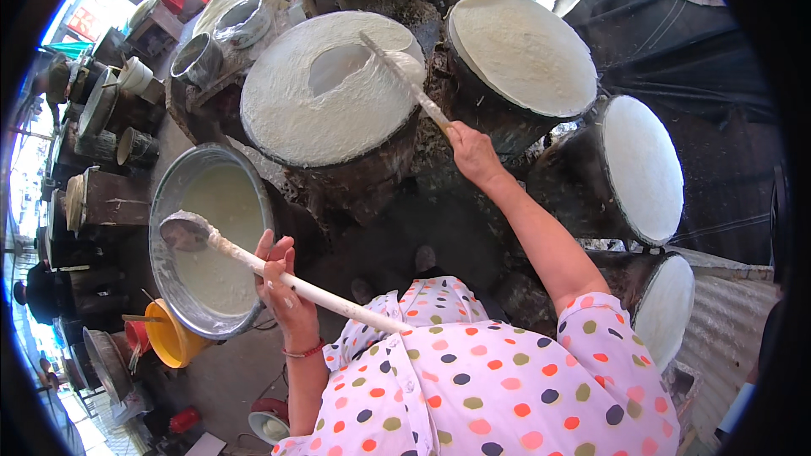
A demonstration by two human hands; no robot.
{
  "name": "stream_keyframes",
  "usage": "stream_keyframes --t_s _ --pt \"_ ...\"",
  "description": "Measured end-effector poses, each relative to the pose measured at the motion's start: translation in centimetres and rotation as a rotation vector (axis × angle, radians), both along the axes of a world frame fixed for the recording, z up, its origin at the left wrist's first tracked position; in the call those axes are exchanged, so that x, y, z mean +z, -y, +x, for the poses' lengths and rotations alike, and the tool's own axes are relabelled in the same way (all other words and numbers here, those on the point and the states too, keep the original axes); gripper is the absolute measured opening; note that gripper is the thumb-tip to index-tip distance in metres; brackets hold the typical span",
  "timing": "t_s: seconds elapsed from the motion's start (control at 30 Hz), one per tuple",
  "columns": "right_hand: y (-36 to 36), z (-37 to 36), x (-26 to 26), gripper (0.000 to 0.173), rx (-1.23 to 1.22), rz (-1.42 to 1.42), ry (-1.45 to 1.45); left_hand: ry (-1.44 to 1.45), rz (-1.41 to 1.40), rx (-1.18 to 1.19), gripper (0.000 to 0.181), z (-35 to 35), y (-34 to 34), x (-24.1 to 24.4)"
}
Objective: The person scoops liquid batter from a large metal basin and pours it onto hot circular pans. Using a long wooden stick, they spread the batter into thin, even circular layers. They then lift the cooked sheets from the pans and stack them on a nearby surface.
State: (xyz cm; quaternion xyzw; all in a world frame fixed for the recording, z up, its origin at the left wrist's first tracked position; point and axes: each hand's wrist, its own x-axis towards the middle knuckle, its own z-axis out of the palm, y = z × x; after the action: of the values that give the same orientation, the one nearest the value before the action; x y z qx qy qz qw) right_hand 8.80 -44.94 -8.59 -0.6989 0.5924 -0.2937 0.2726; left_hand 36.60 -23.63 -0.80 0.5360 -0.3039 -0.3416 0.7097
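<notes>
My left hand [285, 291] grips the pale shaft of a long-handled ladle [345, 307]. The ladle's coated bowl is over a wide metal basin [155, 234] of milky, batter-like liquid [218, 272]. In my right hand [472, 152] is a long wooden stick [421, 98], crusted white towards its far end. It lies across the top of a large drum [355, 183], over a rough cream-coloured layer [329, 130]. A smooth greyish patch [339, 69] shows through that layer. Beside the stick some of the layer looks folded or bunched; I cannot tell which.
Several more drums curve round to my right, one with a cream sheet [523, 50] draped on top, another with a smooth white top [643, 168]. A yellow bucket [174, 335] stands below the basin. Metal pots [197, 60] sit at upper left. Dark sheeting [690, 139] hangs at right.
</notes>
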Motion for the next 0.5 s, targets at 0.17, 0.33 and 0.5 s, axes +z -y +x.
stream_keyframes --t_s 0.17,0.33,0.5 --pt "-3.3 -2.2 0.6 0.022 0.111 0.01 -0.117 -0.02 0.098 0.072 0.051 -0.7 0.5 -0.2" --pt "2.1 -3.8 -0.1 0.023 0.104 -0.019 -0.181 0.027 0.087 0.082 0.057 -1.3 0.5 -0.5" --pt "10.8 -1.1 0.9 0.024 0.08 -0.01 -0.211 0.035 0.115 0.089 0.052 -1.4 0.6 0.1"
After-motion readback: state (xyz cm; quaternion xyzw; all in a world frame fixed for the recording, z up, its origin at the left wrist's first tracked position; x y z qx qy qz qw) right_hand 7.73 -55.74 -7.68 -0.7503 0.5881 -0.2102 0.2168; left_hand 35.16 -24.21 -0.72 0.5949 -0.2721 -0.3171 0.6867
